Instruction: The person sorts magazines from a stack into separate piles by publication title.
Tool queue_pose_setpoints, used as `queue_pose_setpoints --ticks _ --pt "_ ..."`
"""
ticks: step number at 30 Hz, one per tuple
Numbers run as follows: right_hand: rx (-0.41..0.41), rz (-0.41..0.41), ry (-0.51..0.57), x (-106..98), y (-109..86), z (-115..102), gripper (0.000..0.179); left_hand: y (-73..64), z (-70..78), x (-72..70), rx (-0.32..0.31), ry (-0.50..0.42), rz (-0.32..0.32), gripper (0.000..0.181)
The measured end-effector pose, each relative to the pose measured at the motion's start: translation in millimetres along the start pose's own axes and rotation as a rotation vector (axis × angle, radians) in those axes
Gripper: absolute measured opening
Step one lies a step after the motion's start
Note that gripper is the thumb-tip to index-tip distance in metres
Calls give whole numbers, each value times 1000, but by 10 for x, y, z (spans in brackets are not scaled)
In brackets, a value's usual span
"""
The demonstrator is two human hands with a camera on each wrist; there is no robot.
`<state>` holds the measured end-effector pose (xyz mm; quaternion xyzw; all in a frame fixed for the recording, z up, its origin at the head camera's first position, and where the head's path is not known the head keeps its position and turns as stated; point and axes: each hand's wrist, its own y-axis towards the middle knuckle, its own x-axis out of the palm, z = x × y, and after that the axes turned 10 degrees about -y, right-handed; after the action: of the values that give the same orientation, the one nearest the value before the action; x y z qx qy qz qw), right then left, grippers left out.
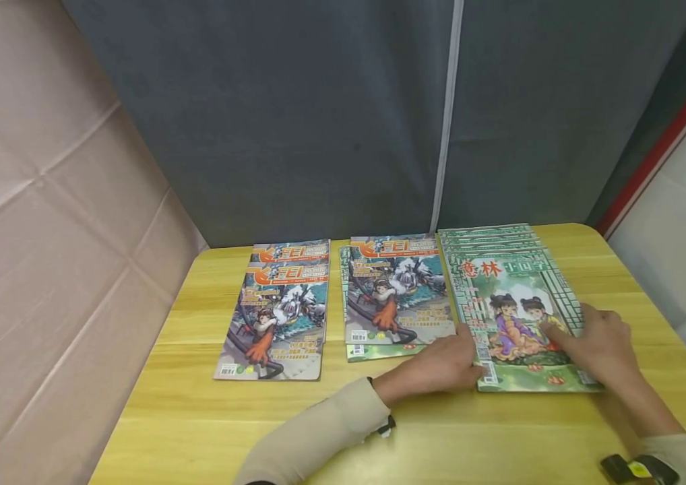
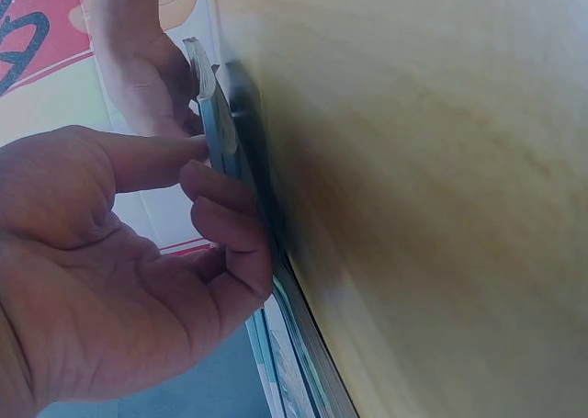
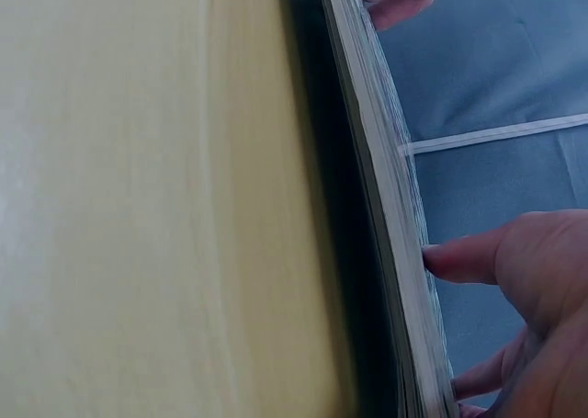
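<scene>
On the right of the table, a green magazine (image 1: 525,323) with two cartoon children on its cover lies at the front of a fanned pile of green magazines (image 1: 488,236). My left hand (image 1: 446,364) holds its lower left edge, with curled fingers along the side, as the left wrist view shows. At the right edge my right hand (image 1: 604,347) grips it, thumb laid over the cover. The page edges (image 3: 390,197) show in the right wrist view, a dark strip beneath them. Parts of the right fingers are hidden.
Left of the pile, a comic magazine (image 1: 400,289) overlaps a green magazine (image 1: 379,351). Farther left, a comic magazine (image 1: 276,323) overlaps another (image 1: 291,250). The wooden table (image 1: 161,404) meets a grey curtain (image 1: 319,135) behind and a pale wall covering (image 1: 46,269) at left.
</scene>
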<state>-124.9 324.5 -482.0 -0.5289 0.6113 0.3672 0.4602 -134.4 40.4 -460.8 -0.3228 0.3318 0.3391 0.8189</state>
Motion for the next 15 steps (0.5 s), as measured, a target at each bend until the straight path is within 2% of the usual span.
queue_pose_setpoints --ticks 9,12,15 --pt "-5 -1 14 -3 19 12 100 8 -14 8 2 8 1 93" --pt "-11 11 23 4 27 9 100 6 -58 -15 2 4 -19 91" --pt "0 16 31 11 24 -1 104 -7 -140 -64 23 -46 -36 85"
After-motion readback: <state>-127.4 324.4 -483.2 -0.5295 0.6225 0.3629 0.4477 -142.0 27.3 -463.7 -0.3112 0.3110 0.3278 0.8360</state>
